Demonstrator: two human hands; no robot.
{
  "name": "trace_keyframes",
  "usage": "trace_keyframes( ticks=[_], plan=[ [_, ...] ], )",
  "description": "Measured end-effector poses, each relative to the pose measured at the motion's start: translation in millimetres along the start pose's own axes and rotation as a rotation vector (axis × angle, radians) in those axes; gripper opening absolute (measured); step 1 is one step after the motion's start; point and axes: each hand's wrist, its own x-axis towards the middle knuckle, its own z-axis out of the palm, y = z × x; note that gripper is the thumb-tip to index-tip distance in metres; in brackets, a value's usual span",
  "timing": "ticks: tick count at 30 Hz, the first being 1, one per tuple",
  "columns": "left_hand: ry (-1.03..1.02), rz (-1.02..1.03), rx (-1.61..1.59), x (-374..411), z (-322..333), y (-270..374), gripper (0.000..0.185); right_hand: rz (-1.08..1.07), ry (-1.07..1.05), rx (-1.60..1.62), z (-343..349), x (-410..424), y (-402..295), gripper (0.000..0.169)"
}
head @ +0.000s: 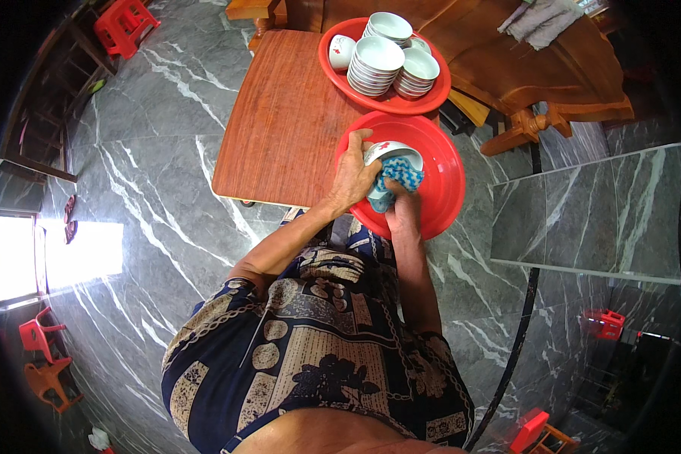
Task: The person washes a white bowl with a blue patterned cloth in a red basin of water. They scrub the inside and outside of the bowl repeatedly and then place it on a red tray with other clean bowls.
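Note:
My left hand (353,173) grips the rim of a white bowl with a red flower pattern (394,148), tilted on its side over a red plastic basin (445,176). A blue and white cloth (398,175) is bunched in my right hand (402,204) and pressed into the bowl's opening. My right fingertips are hidden by the cloth. Just beyond, a second red basin (386,105) holds stacks of white bowls (377,59), with one patterned bowl (341,52) lying on its side at the left.
Both basins overlap the right side of a wooden table (284,119). A carved wooden bench (488,57) stands behind, with a grey cloth (542,22) on it. A red plastic stool (125,28) is at the far left, and sandals (70,220) lie on the marbled tile floor (164,170).

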Motion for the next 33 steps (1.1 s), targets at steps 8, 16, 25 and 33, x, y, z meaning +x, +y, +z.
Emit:
trace_keyframes(
  ticks=[8,16,25,33],
  plan=[
    [-0.239,0.047,0.094,5.4,-19.6,-5.6,0.05,-0.112,0.046,-0.279,-9.3,-6.2,-9.8,0.047],
    [-0.44,0.092,0.263,5.7,-25.0,5.8,0.049,-0.534,-0.073,-1.129,23.4,-20.7,-54.2,0.035],
    [-0.426,0.048,0.321,-1.7,-18.8,19.5,0.046,-0.867,-0.447,-1.537,58.0,-26.2,-86.6,0.029],
    [-0.28,-0.076,0.104,-2.8,-17.0,6.2,0.043,-0.57,-0.202,-1.153,43.6,-21.1,-74.8,0.025]
  ],
)
